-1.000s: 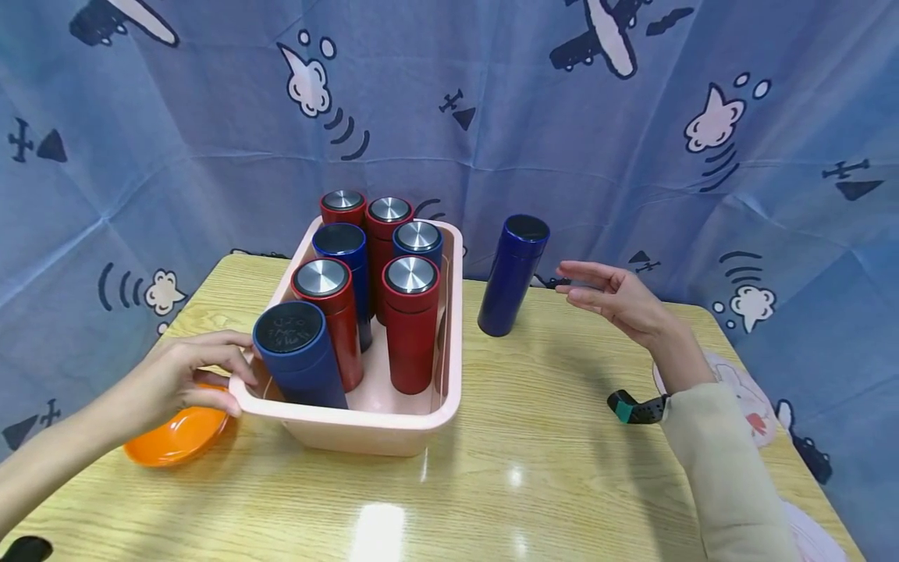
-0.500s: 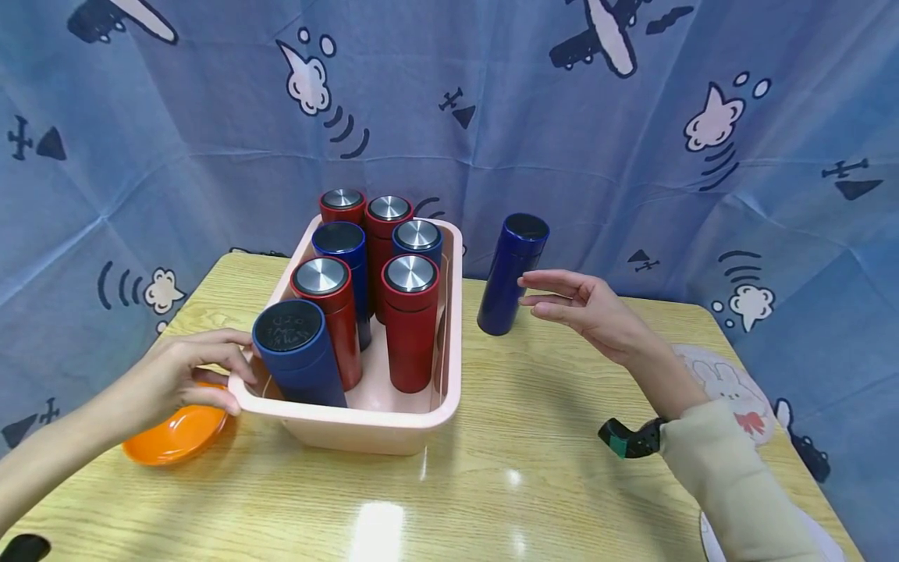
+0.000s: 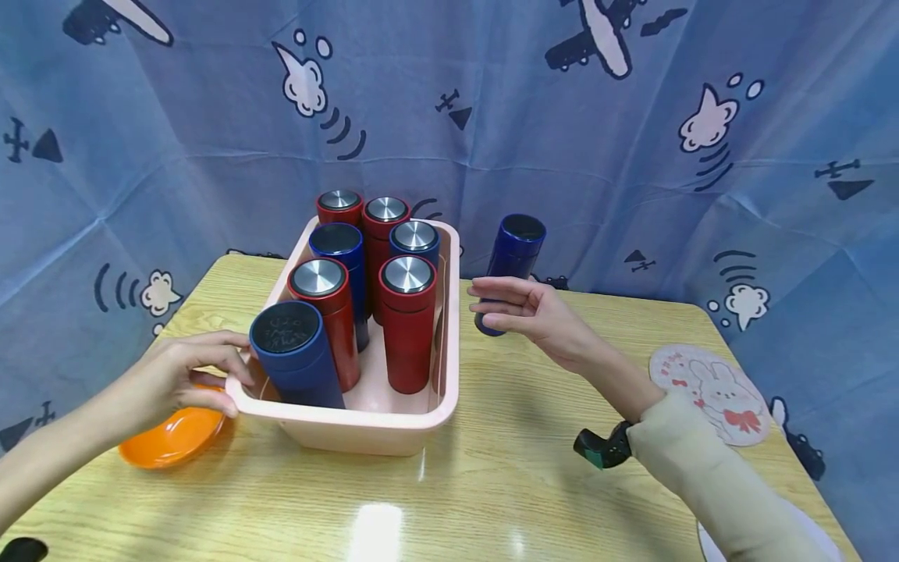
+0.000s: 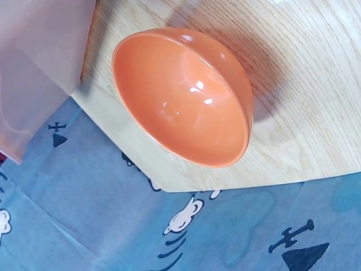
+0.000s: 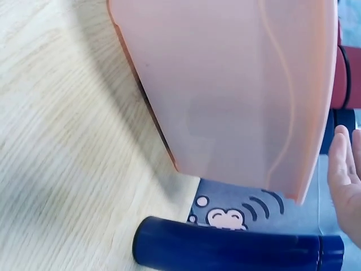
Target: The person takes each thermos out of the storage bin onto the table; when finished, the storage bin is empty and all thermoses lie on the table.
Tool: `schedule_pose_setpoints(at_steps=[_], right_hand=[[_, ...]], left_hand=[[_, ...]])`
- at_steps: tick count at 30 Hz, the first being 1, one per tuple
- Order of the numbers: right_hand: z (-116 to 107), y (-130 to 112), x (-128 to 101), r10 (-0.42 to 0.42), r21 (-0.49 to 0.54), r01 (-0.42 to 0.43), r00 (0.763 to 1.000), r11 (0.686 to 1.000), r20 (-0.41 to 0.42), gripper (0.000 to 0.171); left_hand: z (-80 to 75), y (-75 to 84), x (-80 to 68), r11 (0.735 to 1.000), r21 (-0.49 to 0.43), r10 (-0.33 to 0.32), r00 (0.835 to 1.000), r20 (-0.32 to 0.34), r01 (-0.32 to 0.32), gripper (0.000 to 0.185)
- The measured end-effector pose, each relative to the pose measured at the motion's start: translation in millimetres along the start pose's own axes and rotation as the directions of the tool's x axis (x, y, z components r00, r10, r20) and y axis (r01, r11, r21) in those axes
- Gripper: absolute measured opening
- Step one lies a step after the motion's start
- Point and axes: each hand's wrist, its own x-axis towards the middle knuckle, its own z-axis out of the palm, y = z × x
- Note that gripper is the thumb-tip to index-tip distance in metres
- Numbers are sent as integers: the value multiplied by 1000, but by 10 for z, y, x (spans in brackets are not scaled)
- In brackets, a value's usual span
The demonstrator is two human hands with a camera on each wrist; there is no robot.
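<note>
My left hand (image 3: 182, 371) grips the near left corner of a pale pink plastic bin (image 3: 365, 420), thumb outside the rim and fingers over it. Several red and blue thermos bottles stand in the bin, among them a matte blue thermos (image 3: 298, 355) close to that hand and a red thermos (image 3: 409, 336) on the right. Outside, right of the bin, stands a shiny dark blue thermos (image 3: 516, 254). My right hand (image 3: 537, 312) holds nothing; its extended fingers hide part of that thermos in the head view and point at the bin's right rim.
An orange bowl (image 3: 172, 439) sits left of the bin, partly behind the left hand. On the table's right side lie a round bunny-print mat (image 3: 709, 394) and another pale mat (image 3: 808, 523) under the right sleeve. A blue patterned curtain (image 3: 562, 140) hangs behind the table (image 3: 513, 460).
My right hand has moved left, from beside the shiny blue thermos to in front of it, near the bin. The left hand keeps its grip on the bin, and the bottles stand as before.
</note>
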Motion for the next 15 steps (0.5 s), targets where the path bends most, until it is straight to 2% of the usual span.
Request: schedule_pose_setpoints(at_steps=[15], right_hand=[[177,-21,195,-12,14,11,998,1000,65,49]], left_hand=[[20,-10,-16,1000,-31,5,1000,-19,-5,43]])
